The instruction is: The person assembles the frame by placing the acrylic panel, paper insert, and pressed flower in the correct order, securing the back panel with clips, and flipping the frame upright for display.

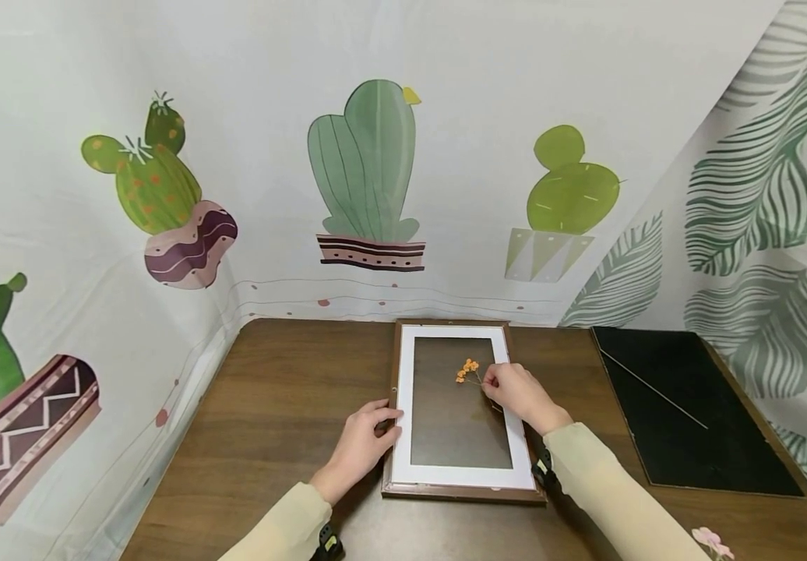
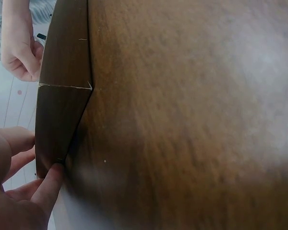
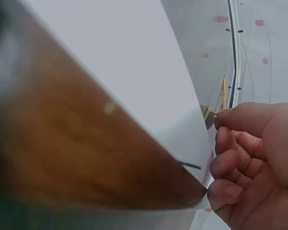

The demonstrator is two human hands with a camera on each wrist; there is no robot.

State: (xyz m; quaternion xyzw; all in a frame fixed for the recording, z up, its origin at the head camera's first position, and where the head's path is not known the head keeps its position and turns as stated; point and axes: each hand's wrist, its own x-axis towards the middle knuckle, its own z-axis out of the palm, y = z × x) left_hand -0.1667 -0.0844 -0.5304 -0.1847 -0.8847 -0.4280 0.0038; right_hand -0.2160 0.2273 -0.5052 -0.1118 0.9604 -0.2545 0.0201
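Note:
A brown picture frame lies on the table with a white mat inside it, around a greyish see-through window. On its left edge my left hand grips the frame, fingertips at the rim; the left wrist view shows them at the outer side. Over the window's upper right, my right hand pinches the thin stem of an orange flower sprig between thumb and forefinger. Its small blossoms point up and left. From the right wrist, the sprig appears edge-on beyond the thumb.
To the right lies a black backing board, a thin pale strip slanting across it. A pink flower shows at the table's near right. Behind the wooden table hangs a cactus-printed cloth.

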